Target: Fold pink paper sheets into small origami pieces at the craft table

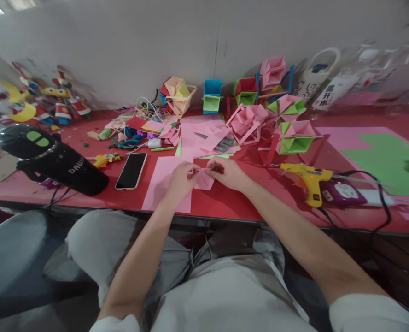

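Note:
Between my two hands is a small piece of pink paper (204,180) with creases running across it. My left hand (183,177) pinches its left upper edge, the wrist resting over a larger pink sheet (158,182) that lies flat on the red table (232,200). On the other side, my right hand (227,173) pinches the upper right edge of the same creased paper. The fingertips of both hands partly cover its top edge. Just beyond them, grey scissors (223,144) lie on stacked pink and green paper (192,131).
A phone (131,171) and a black tumbler (66,166) stand left of my hands. On the right lies a yellow glue gun (308,177) with its cord, beside a purple power strip (342,192). Folded paper wheels (248,121) and craft scraps (135,133) line the back.

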`<state>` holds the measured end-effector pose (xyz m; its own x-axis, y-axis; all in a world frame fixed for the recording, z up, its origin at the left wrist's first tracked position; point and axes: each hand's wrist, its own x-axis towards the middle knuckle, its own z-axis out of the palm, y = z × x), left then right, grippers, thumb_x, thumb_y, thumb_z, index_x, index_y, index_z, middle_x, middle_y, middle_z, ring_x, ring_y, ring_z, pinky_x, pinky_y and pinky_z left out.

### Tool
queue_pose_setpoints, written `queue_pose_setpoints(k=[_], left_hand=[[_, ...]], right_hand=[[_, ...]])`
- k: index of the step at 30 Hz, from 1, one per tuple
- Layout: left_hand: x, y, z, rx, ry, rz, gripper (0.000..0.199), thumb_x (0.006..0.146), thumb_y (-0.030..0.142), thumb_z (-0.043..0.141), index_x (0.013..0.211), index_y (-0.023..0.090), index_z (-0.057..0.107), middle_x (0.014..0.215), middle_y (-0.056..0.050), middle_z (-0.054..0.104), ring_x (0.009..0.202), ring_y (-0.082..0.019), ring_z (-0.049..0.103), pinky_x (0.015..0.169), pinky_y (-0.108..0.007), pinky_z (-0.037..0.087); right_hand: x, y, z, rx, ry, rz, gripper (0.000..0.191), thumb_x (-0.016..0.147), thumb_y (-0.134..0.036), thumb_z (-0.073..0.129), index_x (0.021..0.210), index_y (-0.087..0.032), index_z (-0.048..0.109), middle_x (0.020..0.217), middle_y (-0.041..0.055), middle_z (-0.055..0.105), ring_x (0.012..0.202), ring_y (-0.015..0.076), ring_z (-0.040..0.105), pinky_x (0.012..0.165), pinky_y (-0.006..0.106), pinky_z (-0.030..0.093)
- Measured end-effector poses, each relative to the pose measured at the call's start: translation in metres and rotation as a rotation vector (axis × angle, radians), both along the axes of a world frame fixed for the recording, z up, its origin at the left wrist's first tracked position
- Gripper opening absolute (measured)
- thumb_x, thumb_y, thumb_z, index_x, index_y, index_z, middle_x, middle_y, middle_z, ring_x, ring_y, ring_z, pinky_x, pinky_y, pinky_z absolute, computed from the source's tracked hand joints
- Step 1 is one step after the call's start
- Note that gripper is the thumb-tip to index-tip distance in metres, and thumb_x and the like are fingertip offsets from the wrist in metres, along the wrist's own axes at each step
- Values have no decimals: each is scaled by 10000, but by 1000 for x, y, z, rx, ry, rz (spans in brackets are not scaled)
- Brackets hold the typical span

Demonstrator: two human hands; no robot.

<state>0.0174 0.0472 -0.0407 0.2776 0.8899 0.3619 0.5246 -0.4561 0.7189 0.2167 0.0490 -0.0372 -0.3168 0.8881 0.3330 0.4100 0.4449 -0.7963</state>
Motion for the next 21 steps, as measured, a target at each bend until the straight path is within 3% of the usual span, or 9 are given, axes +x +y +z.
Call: queue_pose_setpoints(k=[6,15,21], left_hand=[[1,1,-2,-86,117,-7,158,843,172,616,918,225,745,911,-34,732,823,-179,640,756,-292,503],[-1,0,6,95,381,-81,228,858,113,542,917,189,749,937,-50,728,924,-203,613,864,-330,479],[-7,-5,15,113,440,-117,204,866,216,588,951,214,774,967,-53,691,922,-204,598,867,-337,481]], right_hand=[[2,2,-2,15,-152,32,88,828,-172,613,877,-185,685,839,33,701,749,161,620,708,288,468],[3,2,-1,220,-300,73,111,817,-115,619,784,-170,709,805,47,663,741,160,600,701,282,462],[8,2,-3,292,-427,144,207,824,-132,589,924,-190,760,909,71,670,858,193,622,765,315,478]])
